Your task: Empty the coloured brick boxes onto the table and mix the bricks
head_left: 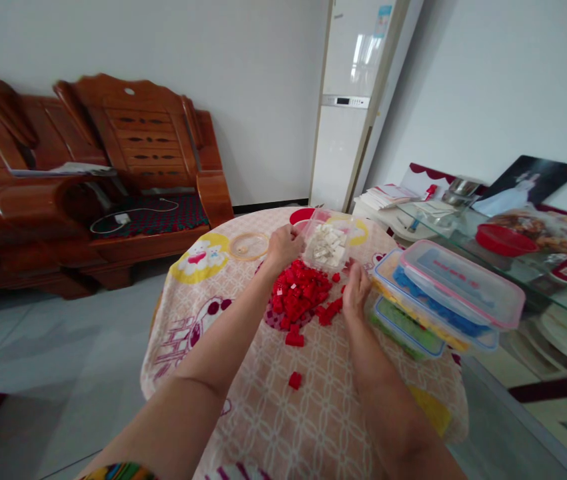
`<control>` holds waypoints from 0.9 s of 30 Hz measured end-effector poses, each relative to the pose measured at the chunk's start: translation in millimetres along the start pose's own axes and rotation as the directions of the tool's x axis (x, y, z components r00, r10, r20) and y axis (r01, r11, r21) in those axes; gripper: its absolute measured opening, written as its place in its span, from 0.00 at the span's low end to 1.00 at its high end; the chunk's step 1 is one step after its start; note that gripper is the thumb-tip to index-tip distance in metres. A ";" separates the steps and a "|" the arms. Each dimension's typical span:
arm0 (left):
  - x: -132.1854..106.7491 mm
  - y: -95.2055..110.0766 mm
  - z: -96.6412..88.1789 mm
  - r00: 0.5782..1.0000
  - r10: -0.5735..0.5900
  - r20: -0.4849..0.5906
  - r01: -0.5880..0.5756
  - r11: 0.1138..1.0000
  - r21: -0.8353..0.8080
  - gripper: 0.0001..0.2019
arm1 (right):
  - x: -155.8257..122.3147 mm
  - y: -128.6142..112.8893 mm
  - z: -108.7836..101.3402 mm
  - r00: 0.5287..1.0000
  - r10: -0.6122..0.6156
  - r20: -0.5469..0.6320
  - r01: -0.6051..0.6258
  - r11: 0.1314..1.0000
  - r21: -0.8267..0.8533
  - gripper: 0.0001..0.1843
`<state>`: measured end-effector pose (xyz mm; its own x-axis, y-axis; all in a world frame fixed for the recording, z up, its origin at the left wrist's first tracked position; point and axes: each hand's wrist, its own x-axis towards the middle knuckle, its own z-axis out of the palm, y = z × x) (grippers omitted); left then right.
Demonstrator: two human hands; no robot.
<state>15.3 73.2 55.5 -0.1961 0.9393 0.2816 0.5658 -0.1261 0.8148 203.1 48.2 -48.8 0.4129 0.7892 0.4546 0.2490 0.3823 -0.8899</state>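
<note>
A heap of small red bricks (299,294) lies in the middle of a round table under a patterned cloth (313,413). My left hand (283,245) is at the heap's far left edge, fingers curled against the side of a clear tub of white bricks (327,245). My right hand (356,289) rests on the cloth at the heap's right edge, fingers bent down among the red bricks; what it holds is hidden. Two stray red bricks (294,380) lie nearer to me.
Stacked clear boxes (456,287) with blue and green bricks stand right of the heap. A round lid (247,245) lies at the far left of the table. A wooden sofa (113,173) stands left, a white upright unit (348,113) behind, a cluttered glass table (538,267) right.
</note>
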 end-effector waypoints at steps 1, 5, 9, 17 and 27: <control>-7.9 -4.7 -3.5 1.000 -0.003 0.004 0.003 1.000 -0.015 0.06 | 1.0 -6.1 0.1 1.000 0.010 0.024 -0.011 0.998 0.061 0.30; -35.1 -22.7 -6.1 1.000 0.011 0.017 -0.009 0.996 -0.094 0.02 | 5.5 -20.0 1.4 0.987 0.052 0.154 -0.084 0.976 0.203 0.30; -41.5 -34.8 -2.3 0.992 0.003 0.124 0.039 0.939 -0.341 0.06 | 7.7 -21.6 -1.4 0.948 0.167 0.272 -0.254 0.911 0.326 0.29; -9.5 -25.4 -8.7 0.989 -0.112 0.095 0.146 0.820 -0.553 0.13 | 7.9 -34.7 -15.5 0.840 0.243 0.485 -0.427 0.847 0.316 0.26; -12.8 -30.8 -9.1 0.995 0.053 -0.089 -0.049 0.998 0.048 0.04 | 13.1 -36.4 -15.2 0.837 0.204 0.507 -0.215 0.976 -0.039 0.20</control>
<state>-7.0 62.2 31.4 -0.2363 0.8992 0.3682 0.6122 -0.1565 0.7751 212.7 37.3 -10.0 -0.0473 0.9827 0.1792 0.1887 0.1849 -0.9645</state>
